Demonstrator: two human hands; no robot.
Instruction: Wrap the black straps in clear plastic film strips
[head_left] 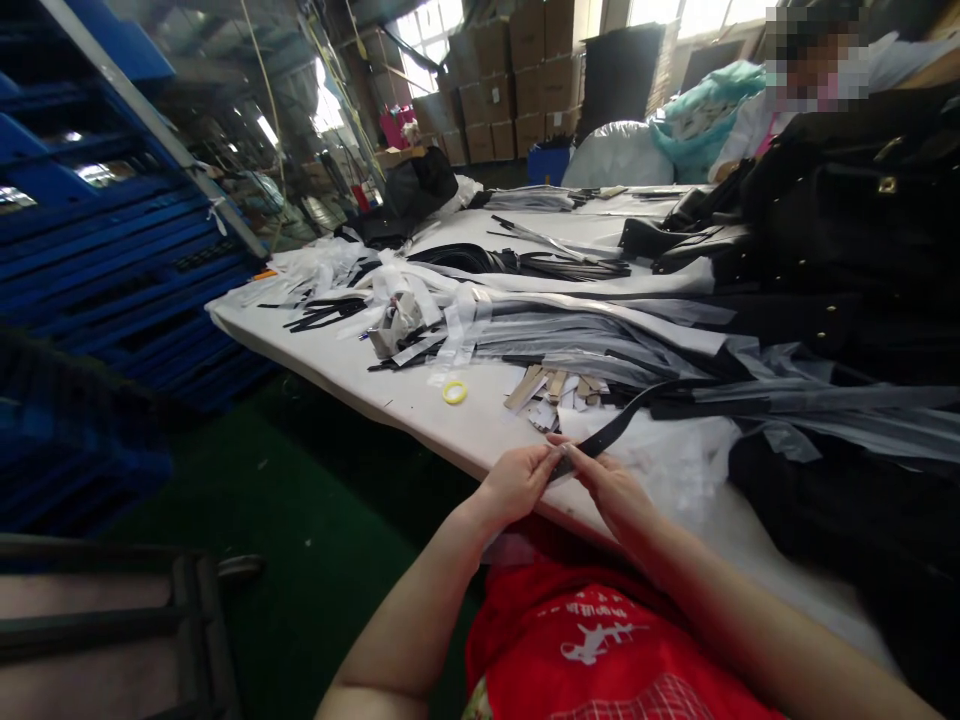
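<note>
Left hand and right hand pinch a black strap (close together, at its near end) by the edge of the counter. Working that end seems the step in hand; the next move calls for a steady grip.

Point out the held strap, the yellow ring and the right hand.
Held strap (613, 430), head view: on its curved black length.
Yellow ring (454, 402), head view: on its near rim.
Right hand (609, 484), head view: on the middle of the hand.
</note>
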